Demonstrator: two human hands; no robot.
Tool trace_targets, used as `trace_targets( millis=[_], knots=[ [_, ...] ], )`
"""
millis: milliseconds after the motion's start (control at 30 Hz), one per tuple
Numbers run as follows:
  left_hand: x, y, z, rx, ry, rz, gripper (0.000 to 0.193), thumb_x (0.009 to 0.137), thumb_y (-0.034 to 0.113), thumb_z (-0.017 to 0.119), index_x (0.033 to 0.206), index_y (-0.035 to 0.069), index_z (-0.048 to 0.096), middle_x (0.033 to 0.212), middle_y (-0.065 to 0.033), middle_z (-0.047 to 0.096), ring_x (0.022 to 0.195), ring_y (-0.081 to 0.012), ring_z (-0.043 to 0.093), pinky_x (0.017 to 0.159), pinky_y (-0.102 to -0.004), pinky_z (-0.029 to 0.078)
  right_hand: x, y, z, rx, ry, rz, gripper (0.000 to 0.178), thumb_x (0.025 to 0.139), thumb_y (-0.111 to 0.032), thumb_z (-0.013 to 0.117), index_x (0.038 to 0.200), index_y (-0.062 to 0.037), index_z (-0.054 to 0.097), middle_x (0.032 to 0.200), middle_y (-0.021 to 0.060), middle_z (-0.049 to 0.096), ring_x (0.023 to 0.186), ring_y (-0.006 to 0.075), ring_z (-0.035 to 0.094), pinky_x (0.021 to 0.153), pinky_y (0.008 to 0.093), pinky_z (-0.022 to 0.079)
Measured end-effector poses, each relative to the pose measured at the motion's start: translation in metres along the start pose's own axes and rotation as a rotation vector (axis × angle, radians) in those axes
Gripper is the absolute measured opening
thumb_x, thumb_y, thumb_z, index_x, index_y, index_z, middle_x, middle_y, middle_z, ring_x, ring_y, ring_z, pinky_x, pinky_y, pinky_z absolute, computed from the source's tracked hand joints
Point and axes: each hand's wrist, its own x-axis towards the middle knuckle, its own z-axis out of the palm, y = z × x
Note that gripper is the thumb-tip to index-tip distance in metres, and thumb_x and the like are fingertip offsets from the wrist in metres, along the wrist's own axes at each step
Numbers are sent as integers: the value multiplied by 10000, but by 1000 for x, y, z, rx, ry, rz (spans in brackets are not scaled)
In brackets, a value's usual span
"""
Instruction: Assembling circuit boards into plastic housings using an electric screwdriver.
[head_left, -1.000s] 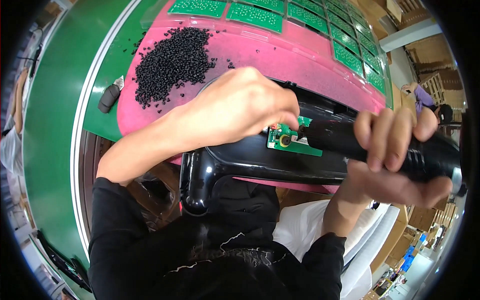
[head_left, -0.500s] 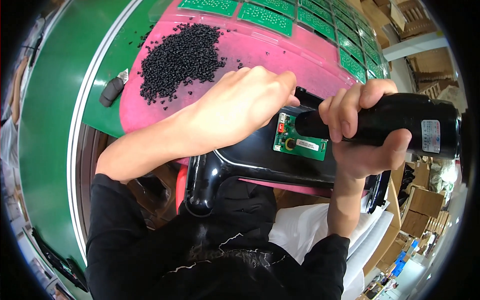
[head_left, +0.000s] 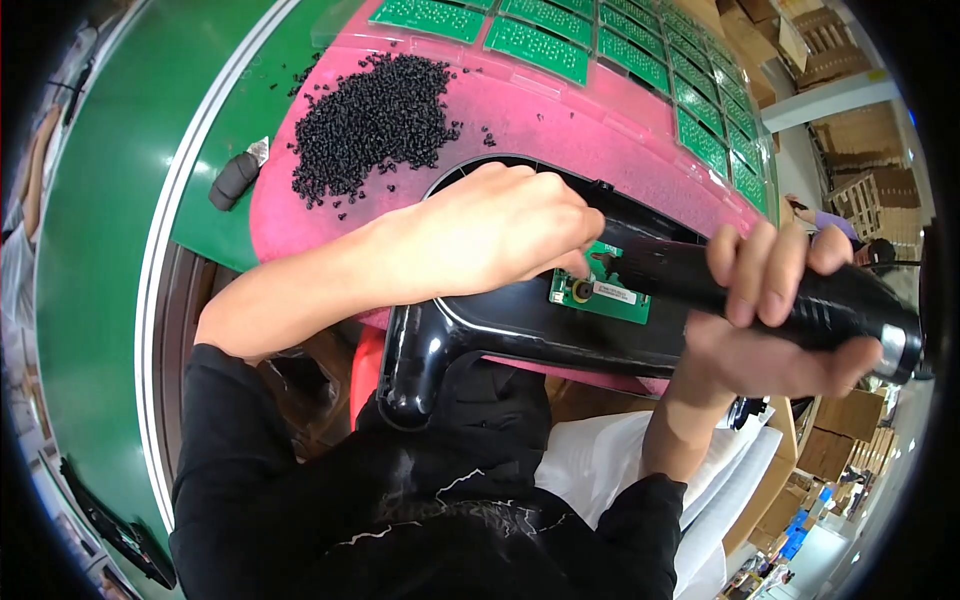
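Note:
My right hand (head_left: 765, 315) grips a black electric screwdriver (head_left: 680, 275), its bit end pointing left over a green circuit board (head_left: 622, 306). The board lies inside a glossy black plastic housing (head_left: 530, 325) with a curved end near my lap. Across the housing reaches my left hand (head_left: 515, 225), fingers pinched together at the board's upper left, beside the screwdriver's bit. Whatever those fingers hold, if anything, is hidden. Behind the left hand is a heap of small black screws (head_left: 375, 130) on the pink mat (head_left: 570, 140).
Clear trays with several green circuit boards (head_left: 540, 50) stand along the mat's far side. A dark grey wrapped lump (head_left: 235, 180) rests on the green table (head_left: 110, 200) at left. Cardboard boxes (head_left: 845, 430) and white wrapping (head_left: 600, 450) are at right.
My right hand and the screwdriver have moved right and slightly down, and the tool's bit end has come into sight. My left hand has lowered toward the board.

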Motion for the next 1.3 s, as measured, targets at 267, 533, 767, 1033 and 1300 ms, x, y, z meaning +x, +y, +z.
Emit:
trace_targets(
  millis=[267,533,767,1033,1300],
  knots=[
    [8,6,-4,-226,38,123,211,801,165,735,867,9,609,792,-116,650,713,-324,639,593,-392,495,-5,-18,9,41,-14,-53,600,782,-619,664,1007,-94,478,646,-18,497,498,78,427,552,248,319],
    [8,8,-1,13,219,286,207,719,73,764,865,2,635,794,-96,657,735,-281,655,565,-355,522,-12,-9,6,-149,-11,-23,642,794,-680,610,1030,-98,476,634,-17,466,495,100,428,571,292,340],
    [3,7,-6,226,143,166,142,751,17,656,870,-1,581,769,-78,578,745,-261,612,513,-364,476,-17,0,3,-157,-94,55,666,792,-695,621,1014,-91,445,632,-2,479,487,111,435,546,294,351],
    [3,10,0,89,240,8,149,903,103,602,917,15,482,758,-131,527,757,-355,582,580,-430,453,-23,10,2,-181,-108,116,716,749,-721,668,996,-86,448,624,0,497,454,112,431,505,291,359],
    [-1,1,5,89,152,52,169,884,130,623,904,12,503,779,-135,552,748,-366,583,595,-444,459,-16,26,6,-172,-261,110,774,707,-761,675,989,-76,450,596,-20,476,460,102,445,474,263,362]
  ],
)
